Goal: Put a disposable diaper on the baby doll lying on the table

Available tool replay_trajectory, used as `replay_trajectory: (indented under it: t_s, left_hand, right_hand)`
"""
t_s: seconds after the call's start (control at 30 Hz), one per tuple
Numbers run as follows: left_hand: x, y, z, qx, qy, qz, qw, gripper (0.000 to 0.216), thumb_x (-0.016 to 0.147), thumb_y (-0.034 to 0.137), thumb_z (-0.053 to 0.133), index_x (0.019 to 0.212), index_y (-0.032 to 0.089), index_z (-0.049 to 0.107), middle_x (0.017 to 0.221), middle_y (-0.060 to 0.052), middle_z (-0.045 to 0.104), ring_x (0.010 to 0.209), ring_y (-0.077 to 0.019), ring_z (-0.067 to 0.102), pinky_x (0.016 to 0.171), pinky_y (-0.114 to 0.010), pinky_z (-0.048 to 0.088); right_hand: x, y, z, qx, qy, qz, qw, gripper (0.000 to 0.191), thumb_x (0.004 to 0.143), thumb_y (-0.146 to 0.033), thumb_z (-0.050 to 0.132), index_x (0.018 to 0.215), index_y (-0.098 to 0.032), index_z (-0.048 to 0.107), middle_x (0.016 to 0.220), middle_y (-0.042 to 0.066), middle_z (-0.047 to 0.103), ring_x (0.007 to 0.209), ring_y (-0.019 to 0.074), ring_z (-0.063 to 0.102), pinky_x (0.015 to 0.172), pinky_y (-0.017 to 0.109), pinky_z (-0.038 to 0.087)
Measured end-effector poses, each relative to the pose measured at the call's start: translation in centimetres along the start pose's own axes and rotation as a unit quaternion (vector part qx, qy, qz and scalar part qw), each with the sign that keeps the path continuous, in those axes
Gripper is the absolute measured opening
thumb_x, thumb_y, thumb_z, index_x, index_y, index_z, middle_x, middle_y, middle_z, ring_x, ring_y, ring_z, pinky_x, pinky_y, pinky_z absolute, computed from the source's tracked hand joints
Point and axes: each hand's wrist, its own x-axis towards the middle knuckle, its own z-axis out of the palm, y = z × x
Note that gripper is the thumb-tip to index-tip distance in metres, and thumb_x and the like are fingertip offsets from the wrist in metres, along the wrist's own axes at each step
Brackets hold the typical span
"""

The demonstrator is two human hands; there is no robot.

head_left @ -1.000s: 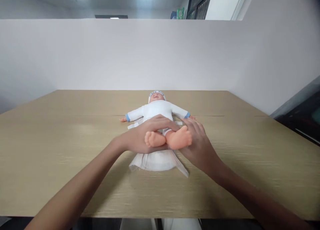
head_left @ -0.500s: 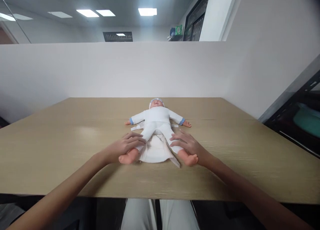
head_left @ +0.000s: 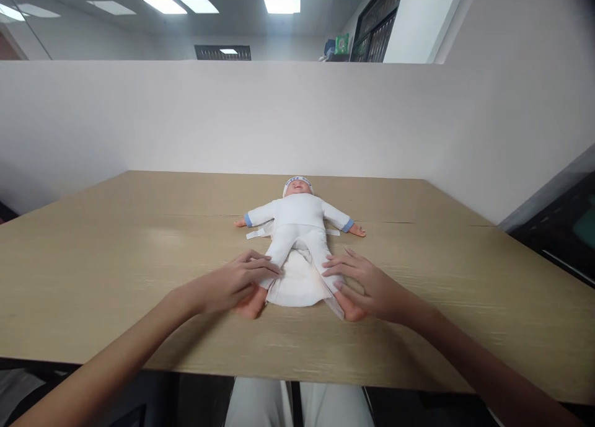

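Observation:
A baby doll point(head_left: 299, 211) in a white suit with blue cuffs lies on its back, arms spread and feet toward me. Beneath its hips and legs is an unfolded white diaper point(head_left: 298, 284), whose tabs stick out at both sides of the waist. My left hand point(head_left: 239, 278) rests on the doll's lower leg at left, fingers stretched across the trouser leg and partly covering the foot. On the other lower leg lies my right hand point(head_left: 367, 284), its fingers spread and thumb near the ankle. Both palms are hidden from view.
The doll lies on a wide wooden table point(head_left: 139, 259) with a seam across it. A white partition point(head_left: 209, 117) stands behind, and a dark shelf or rack point(head_left: 558, 228) is at the right. My legs point(head_left: 297, 405) are below the front edge.
The doll's feet have come slightly closer together and nearer to me, with my hands still at its legs. My right thumb now shows near the ankle. The camera view has tilted slightly.

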Motion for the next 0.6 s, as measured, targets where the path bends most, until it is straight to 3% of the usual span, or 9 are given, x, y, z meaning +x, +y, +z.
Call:
replay_trajectory:
  t_s: [0.1, 0.17, 0.23, 0.37, 0.4, 0.47, 0.6]
  left_hand:
    - [0.4, 1.2, 0.6, 0.018, 0.009, -0.031, 0.999, 0.04, 0.104, 0.034, 0.064, 0.144, 0.031, 0.063, 0.151, -0.005, 0.066, 0.137, -0.0333, 0.053, 0.114, -0.048, 0.05]
    - [0.6, 1.8, 1.6, 0.049, 0.028, -0.052, 0.997, 0.052, 0.094, 0.05, 0.077, 0.138, 0.027, 0.063, 0.149, -0.008, 0.065, 0.133, -0.0372, 0.052, 0.111, -0.051, 0.05]
    - [0.9, 2.1, 2.7, 0.075, 0.046, -0.074, 0.993, 0.051, 0.091, 0.05, 0.08, 0.134, 0.026, 0.064, 0.146, -0.009, 0.065, 0.132, -0.0389, 0.052, 0.109, -0.053, 0.049]
    - [1.7, 1.8, 3.2, 0.055, 0.105, -0.1, 0.988, 0.016, 0.102, 0.033, 0.061, 0.113, 0.024, 0.069, 0.119, -0.007, 0.073, 0.118, -0.0329, 0.057, 0.105, -0.049, 0.049]
    - [2.1, 1.5, 2.8, 0.032, 0.134, -0.107, 0.985, 0.017, 0.106, 0.033, 0.055, 0.107, 0.024, 0.069, 0.112, -0.007, 0.074, 0.113, -0.0309, 0.06, 0.102, -0.047, 0.049]
    - [3.4, 0.4, 1.8, -0.015, 0.205, -0.116, 0.972, 0.028, 0.11, 0.039, 0.047, 0.103, 0.023, 0.07, 0.112, -0.007, 0.074, 0.111, -0.0289, 0.063, 0.102, -0.045, 0.05]
    - [7.5, -2.8, -0.6, -0.106, 0.3, -0.132, 0.939, 0.03, 0.106, 0.046, 0.053, 0.113, 0.024, 0.071, 0.128, -0.007, 0.072, 0.125, -0.0293, 0.062, 0.114, -0.045, 0.043]
  right_hand:
    - [0.1, -2.8, 1.6, -0.078, 0.037, 0.026, 0.996, 0.051, 0.098, -0.043, 0.076, 0.145, -0.025, 0.067, 0.145, 0.016, 0.07, 0.144, 0.038, 0.059, 0.128, 0.067, 0.039]
    - [0.3, -3.9, 3.0, -0.126, 0.068, 0.044, 0.989, 0.047, 0.099, -0.032, 0.073, 0.144, -0.023, 0.067, 0.142, 0.018, 0.07, 0.143, 0.039, 0.059, 0.12, 0.063, 0.048]
    - [0.6, -4.0, 4.0, -0.141, 0.093, 0.069, 0.983, 0.033, 0.102, -0.018, 0.062, 0.133, -0.023, 0.073, 0.132, 0.017, 0.072, 0.131, 0.0357, 0.065, 0.107, 0.054, 0.056]
    - [2.1, -1.9, 3.9, -0.08, 0.145, 0.102, 0.981, 0.026, 0.11, -0.022, 0.048, 0.107, -0.023, 0.074, 0.104, 0.011, 0.074, 0.097, 0.0283, 0.069, 0.087, 0.043, 0.056]
    - [2.7, -1.2, 3.6, -0.053, 0.158, 0.106, 0.98, 0.026, 0.111, -0.025, 0.047, 0.104, -0.023, 0.072, 0.099, 0.009, 0.073, 0.093, 0.0273, 0.068, 0.084, 0.041, 0.055]
    - [3.9, 0.1, 2.8, -0.004, 0.192, 0.103, 0.976, 0.027, 0.112, -0.03, 0.047, 0.1, -0.022, 0.069, 0.099, 0.009, 0.071, 0.092, 0.0263, 0.067, 0.084, 0.039, 0.054]
    - [7.1, 2.4, 1.3, 0.051, 0.244, 0.082, 0.965, 0.029, 0.112, -0.038, 0.045, 0.108, -0.022, 0.07, 0.116, 0.012, 0.072, 0.111, 0.0279, 0.067, 0.1, 0.04, 0.051]
